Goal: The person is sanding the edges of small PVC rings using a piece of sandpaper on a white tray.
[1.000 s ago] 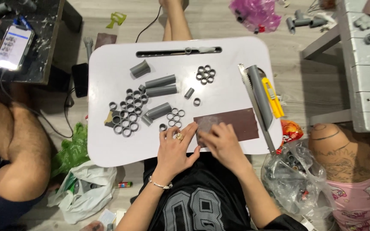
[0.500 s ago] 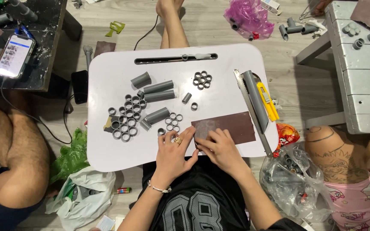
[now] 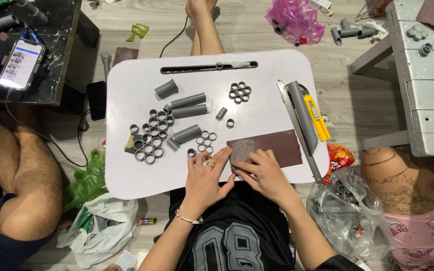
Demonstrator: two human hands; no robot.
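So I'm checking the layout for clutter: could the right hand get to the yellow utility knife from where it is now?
Probably yes. The right hand rests on the brown sandpaper sheet, and the yellow utility knife lies just beyond it, beside the grey pipe. Only flat sandpaper lies between.

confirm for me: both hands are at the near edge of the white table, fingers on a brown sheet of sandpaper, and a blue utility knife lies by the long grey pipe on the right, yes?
Not quite. The head view shows the utility knife is yellow, not blue. The rest holds: the left hand and right hand are at the near edge of the white table, fingers on the brown sandpaper, the knife beside the long grey pipe.
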